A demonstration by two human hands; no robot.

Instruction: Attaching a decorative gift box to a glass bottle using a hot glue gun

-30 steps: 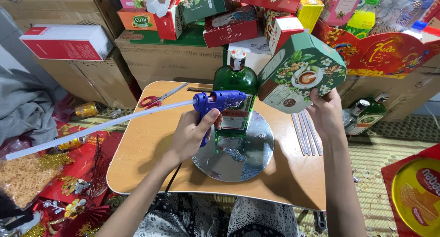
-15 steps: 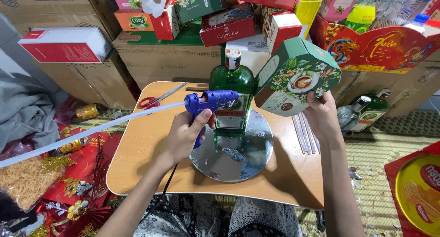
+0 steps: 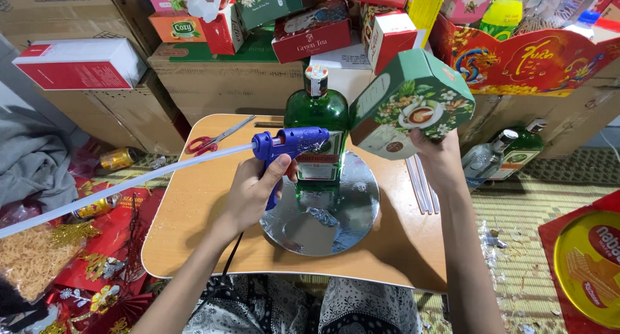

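- Over the small wooden table (image 3: 194,211), the left hand (image 3: 248,192) is wrapped tight around a blue plastic glue gun (image 3: 290,143), nozzle pointing right at the upright green glass bottle (image 3: 318,124).
- Just right of the bottle, the right hand (image 3: 439,156) clasps a tilted green hexagonal carton (image 3: 413,101) from beneath; this hand is the nearer to it.

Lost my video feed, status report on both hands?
Left hand gripping blue glue gun, nozzle at green bottle. Right hand holding green box aloft. Nothing between.
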